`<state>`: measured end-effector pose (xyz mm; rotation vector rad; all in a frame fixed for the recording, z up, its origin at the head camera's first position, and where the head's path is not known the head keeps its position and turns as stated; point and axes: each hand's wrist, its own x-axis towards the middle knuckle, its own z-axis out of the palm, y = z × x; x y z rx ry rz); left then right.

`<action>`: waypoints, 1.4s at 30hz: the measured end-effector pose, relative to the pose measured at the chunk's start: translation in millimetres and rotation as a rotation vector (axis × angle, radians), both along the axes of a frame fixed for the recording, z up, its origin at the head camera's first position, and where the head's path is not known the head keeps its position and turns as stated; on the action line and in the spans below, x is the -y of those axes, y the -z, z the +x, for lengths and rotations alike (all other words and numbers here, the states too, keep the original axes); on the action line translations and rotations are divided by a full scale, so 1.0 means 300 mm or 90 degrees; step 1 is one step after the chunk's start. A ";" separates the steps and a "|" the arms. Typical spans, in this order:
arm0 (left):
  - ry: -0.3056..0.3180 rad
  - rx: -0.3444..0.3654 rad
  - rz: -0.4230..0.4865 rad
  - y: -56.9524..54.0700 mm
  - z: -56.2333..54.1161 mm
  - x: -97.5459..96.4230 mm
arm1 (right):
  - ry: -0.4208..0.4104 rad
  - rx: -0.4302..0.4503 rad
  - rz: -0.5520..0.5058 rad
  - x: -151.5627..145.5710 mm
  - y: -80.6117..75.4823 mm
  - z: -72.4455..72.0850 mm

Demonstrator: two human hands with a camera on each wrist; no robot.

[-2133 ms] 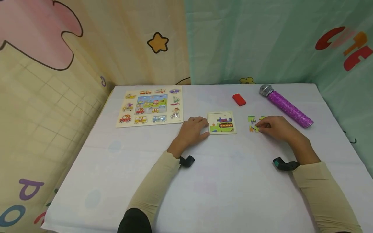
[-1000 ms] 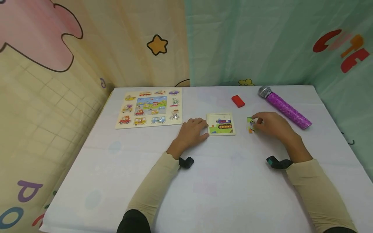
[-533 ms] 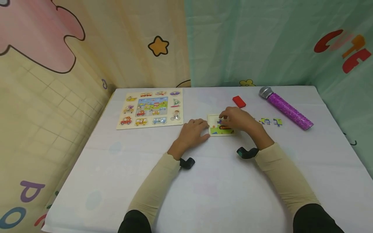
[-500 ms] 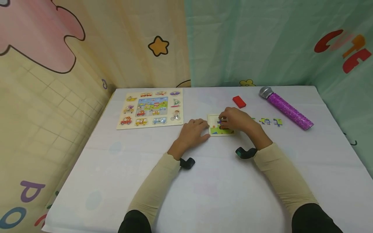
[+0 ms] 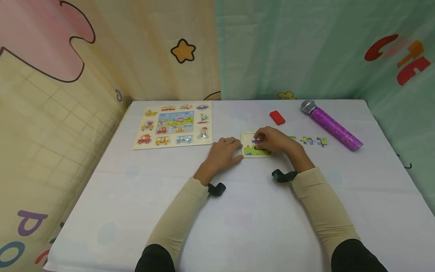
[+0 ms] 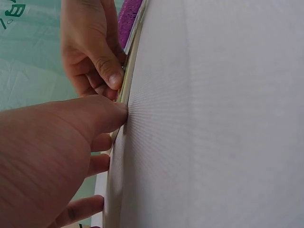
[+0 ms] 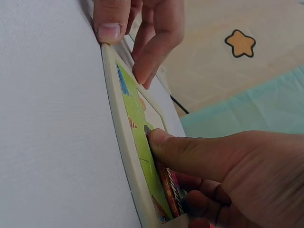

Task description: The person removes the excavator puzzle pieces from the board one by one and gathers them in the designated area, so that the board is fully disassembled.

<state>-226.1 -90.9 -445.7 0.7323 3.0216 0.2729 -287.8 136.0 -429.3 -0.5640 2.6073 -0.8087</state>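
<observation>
The small puzzle board lies flat mid-table, its pale frame around green and coloured picture pieces. My left hand rests at its left side. Thumb and fingers touch the frame with fingers spread, as the right wrist view shows. Over the board's right half is my right hand, thumb and fingertips pinching a puzzle piece mostly hidden by the fingers. Red, black and white patterned pieces show under its thumb in the right wrist view. To the right lie loose puzzle pieces, one partly behind the right hand.
A larger vehicle puzzle board lies at the back left. A red block and a purple glittery microphone lie behind and right of the small board. The white tablecloth reaches the curtains.
My right hand took a puzzle piece from the loose group and carried it left onto the small board, then shifted slightly there. The left hand stayed at the board's edge.
</observation>
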 end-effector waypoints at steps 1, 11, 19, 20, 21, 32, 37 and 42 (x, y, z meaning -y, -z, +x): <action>0.000 -0.001 0.001 0.000 0.001 0.000 | 0.001 0.001 -0.008 -0.003 0.002 -0.001; 0.000 0.001 0.014 0.005 0.003 0.000 | -0.019 0.012 -0.063 -0.026 -0.005 0.006; -0.005 -0.001 0.003 0.003 0.002 0.001 | -0.011 -0.016 -0.076 -0.047 -0.001 0.002; -0.005 -0.002 0.002 0.004 0.002 0.001 | -0.009 -0.020 -0.075 -0.047 -0.001 0.003; -0.005 -0.003 0.002 0.004 0.002 0.001 | -0.009 -0.024 -0.072 -0.047 -0.001 0.003; 0.001 -0.003 0.008 0.014 0.008 -0.005 | 0.031 -0.046 -0.103 -0.080 -0.003 0.007; 0.007 -0.005 0.002 0.013 0.008 -0.009 | 0.037 -0.139 -0.110 -0.137 -0.041 0.015; -0.007 -0.005 -0.002 0.010 0.007 -0.007 | 0.068 -0.185 -0.105 -0.236 -0.077 0.043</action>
